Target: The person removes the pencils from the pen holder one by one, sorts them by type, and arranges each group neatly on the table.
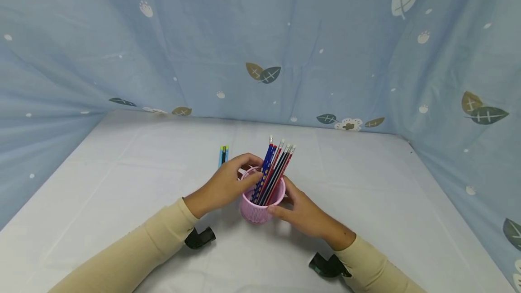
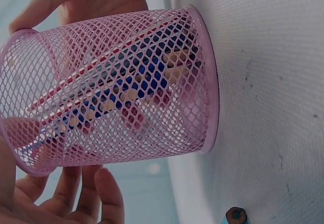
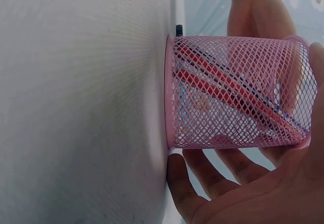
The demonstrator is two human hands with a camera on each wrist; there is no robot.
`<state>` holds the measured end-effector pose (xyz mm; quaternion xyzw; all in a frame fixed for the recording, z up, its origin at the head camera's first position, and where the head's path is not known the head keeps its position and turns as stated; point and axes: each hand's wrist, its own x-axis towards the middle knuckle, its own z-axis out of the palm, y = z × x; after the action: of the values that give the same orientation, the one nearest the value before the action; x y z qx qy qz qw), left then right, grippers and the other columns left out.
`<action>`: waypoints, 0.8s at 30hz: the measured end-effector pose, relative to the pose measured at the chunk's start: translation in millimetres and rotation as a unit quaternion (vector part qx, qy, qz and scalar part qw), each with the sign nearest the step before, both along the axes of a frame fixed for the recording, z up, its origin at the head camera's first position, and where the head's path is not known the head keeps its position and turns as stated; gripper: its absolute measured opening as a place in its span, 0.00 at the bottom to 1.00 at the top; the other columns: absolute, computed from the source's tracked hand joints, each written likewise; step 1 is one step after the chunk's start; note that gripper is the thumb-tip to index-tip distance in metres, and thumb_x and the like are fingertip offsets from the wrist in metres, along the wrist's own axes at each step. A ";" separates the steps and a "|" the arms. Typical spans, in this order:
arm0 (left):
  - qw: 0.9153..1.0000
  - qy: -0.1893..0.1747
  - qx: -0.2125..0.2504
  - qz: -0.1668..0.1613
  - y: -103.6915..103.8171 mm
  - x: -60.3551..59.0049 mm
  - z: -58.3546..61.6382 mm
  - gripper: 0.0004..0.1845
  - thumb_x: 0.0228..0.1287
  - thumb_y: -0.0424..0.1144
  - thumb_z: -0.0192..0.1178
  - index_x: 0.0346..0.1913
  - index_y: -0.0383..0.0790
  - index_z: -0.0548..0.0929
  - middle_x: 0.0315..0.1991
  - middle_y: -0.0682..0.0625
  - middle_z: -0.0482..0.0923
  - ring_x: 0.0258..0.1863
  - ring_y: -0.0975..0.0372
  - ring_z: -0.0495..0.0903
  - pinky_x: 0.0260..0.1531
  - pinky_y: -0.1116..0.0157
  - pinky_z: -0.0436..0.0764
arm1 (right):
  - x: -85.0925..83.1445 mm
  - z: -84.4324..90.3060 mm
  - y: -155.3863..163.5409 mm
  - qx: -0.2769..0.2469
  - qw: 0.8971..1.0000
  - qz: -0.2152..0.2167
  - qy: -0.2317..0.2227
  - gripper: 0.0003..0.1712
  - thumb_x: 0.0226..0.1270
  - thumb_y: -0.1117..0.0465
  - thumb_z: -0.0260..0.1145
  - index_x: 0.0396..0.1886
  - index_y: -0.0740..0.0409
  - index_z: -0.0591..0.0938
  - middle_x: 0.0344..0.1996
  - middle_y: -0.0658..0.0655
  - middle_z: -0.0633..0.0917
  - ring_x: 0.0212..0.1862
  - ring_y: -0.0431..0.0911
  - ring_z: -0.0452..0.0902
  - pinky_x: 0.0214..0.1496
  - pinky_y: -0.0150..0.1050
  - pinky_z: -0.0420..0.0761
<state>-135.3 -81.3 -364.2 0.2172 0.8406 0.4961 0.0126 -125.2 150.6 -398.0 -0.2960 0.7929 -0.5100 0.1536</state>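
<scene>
A pink mesh pencil cup [image 1: 254, 214] stands upright on the white table, base at the cloth. Several pencils [image 1: 276, 177] lean rightward in it: blue with gold dots, red and dark-striped, most showing silvery ferrules and pale erasers on top. My right hand [image 1: 303, 211] grips the cup from the right, thumb near the front rim, fingers round the far side. From the left, my left hand [image 1: 228, 184] reaches over the rim; its thumb and index finger pinch the dotted blue pencils. Through the mesh [image 2: 126, 82] the pencils' lower parts show slanting inside.
Behind the left hand lie a few light blue and dark pencils [image 1: 223, 153], partly hidden by it. Black wrist mounts [image 1: 199, 238] sit under both sleeves. A blue leaf-patterned cloth [image 1: 228, 35] hangs round the table's back and sides.
</scene>
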 end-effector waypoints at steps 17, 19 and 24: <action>1.000 -0.009 0.007 -0.004 -0.3 -0.3 0.9 0.10 0.71 0.44 0.61 0.50 0.46 0.78 0.50 0.52 0.80 0.50 0.56 0.77 0.50 0.59 0.76 | -0.5 -0.6 -0.5 -0.002 1.000 0.000 0.007 0.46 0.70 0.52 0.66 0.80 0.46 0.52 0.73 0.55 0.68 0.69 0.52 0.71 0.70 0.58 0.70; 1.000 -0.007 0.007 -0.003 -0.3 -0.6 1.3 0.10 0.71 0.43 0.61 0.50 0.45 0.78 0.49 0.52 0.80 0.49 0.56 0.77 0.50 0.59 0.76 | -0.6 -0.1 -0.5 -0.003 1.000 -0.001 0.008 0.46 0.70 0.52 0.66 0.80 0.46 0.53 0.73 0.55 0.69 0.69 0.53 0.72 0.70 0.58 0.70; 1.000 -0.003 0.005 -0.001 -0.6 0.2 2.2 0.09 0.71 0.43 0.60 0.49 0.45 0.78 0.48 0.52 0.80 0.49 0.55 0.77 0.49 0.59 0.77 | -0.5 -0.5 -0.6 -0.002 1.000 0.000 0.004 0.45 0.70 0.52 0.67 0.80 0.47 0.53 0.73 0.55 0.69 0.69 0.52 0.71 0.71 0.57 0.70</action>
<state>-135.1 -81.9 -362.0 0.2166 0.8379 0.5007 0.0151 -125.8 150.0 -398.5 -0.2981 0.7924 -0.5107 0.1499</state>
